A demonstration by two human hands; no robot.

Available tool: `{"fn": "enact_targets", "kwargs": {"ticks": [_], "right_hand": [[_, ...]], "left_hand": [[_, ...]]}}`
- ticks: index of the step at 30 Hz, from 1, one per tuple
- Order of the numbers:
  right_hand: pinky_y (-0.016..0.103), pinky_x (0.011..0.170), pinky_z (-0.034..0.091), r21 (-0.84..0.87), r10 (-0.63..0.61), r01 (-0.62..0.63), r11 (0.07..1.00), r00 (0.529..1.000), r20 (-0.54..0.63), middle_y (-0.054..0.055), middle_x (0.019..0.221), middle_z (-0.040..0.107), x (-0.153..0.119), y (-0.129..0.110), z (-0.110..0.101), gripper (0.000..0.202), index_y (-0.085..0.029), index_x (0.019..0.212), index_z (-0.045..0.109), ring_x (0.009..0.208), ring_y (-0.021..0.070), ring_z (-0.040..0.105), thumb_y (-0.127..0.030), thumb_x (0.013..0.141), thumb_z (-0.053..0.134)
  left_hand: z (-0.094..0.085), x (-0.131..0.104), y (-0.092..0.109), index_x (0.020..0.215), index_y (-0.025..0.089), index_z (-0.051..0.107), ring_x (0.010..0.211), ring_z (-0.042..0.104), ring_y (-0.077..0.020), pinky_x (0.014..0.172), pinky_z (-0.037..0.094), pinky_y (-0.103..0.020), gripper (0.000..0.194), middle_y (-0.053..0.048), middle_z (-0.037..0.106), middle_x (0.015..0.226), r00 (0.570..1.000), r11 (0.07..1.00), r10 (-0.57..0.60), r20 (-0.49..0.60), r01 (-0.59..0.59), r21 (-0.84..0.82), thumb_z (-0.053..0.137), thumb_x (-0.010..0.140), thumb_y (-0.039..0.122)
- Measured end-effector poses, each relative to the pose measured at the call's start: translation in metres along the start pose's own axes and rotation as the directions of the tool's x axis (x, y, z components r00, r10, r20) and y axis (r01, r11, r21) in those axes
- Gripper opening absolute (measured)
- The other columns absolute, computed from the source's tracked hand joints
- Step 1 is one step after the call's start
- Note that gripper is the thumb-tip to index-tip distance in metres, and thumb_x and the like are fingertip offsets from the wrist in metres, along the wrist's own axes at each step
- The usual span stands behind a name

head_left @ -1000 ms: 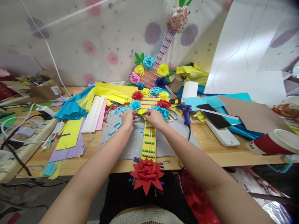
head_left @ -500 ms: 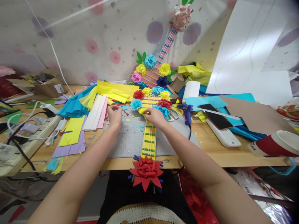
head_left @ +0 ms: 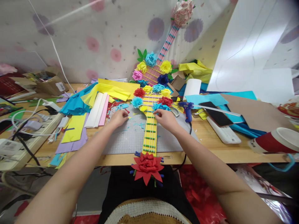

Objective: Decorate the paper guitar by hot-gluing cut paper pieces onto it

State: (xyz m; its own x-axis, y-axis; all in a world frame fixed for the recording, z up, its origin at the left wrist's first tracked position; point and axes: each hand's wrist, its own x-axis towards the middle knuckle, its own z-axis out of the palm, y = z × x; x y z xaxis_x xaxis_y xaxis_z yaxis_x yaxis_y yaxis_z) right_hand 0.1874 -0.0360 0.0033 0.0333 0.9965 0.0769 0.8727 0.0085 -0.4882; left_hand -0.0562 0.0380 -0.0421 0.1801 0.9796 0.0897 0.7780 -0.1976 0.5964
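A handmade paper guitar [head_left: 150,135] with a yellow neck, green frets and white strings lies with its neck toward me. Red, yellow and blue paper flowers ring its body, and a large red paper flower [head_left: 147,168] covers the head end. My right hand [head_left: 165,119] is at the upper neck, thumb and fingertips pinched together close to the strings; whatever they hold, if anything, is too small to see. Left of the neck, my left hand [head_left: 119,119] is low over the grey cutting mat [head_left: 126,143], fingers curled together, their contents hidden.
A blue glue gun [head_left: 187,112] and scissors [head_left: 175,111] lie right of the guitar. Further right are a phone [head_left: 217,113] and a red-and-white cup [head_left: 275,141]. Coloured paper [head_left: 76,129] and a power strip [head_left: 44,133] lie left. A pink paper guitar [head_left: 163,53] leans behind.
My right hand has moved right, away from the yellow flower on the guitar's body. My left hand has moved slightly right and down. The view has shifted a little.
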Motion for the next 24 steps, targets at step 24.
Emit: {"fn": "enact_targets", "kwargs": {"ticks": [24], "right_hand": [[0.022, 0.069, 0.041, 0.231, -0.064, 0.048, 0.972, 0.996, 0.063, 0.002, 0.087, 0.070, 0.010, -0.029, 0.019, 0.020, -0.020, 0.092, 0.070, 0.078, 0.0131, 0.061, -0.022, 0.079, 0.055]], "left_hand": [[-0.009, -0.022, 0.025, 0.079, 0.020, 0.051, 0.050, 0.048, -0.0096, 0.052, 0.031, -0.022, 0.028, 0.005, 0.059, 0.057, 0.989, 0.818, -0.081, 0.120, 0.134, -0.559, 0.068, 0.058, 0.024]]}}
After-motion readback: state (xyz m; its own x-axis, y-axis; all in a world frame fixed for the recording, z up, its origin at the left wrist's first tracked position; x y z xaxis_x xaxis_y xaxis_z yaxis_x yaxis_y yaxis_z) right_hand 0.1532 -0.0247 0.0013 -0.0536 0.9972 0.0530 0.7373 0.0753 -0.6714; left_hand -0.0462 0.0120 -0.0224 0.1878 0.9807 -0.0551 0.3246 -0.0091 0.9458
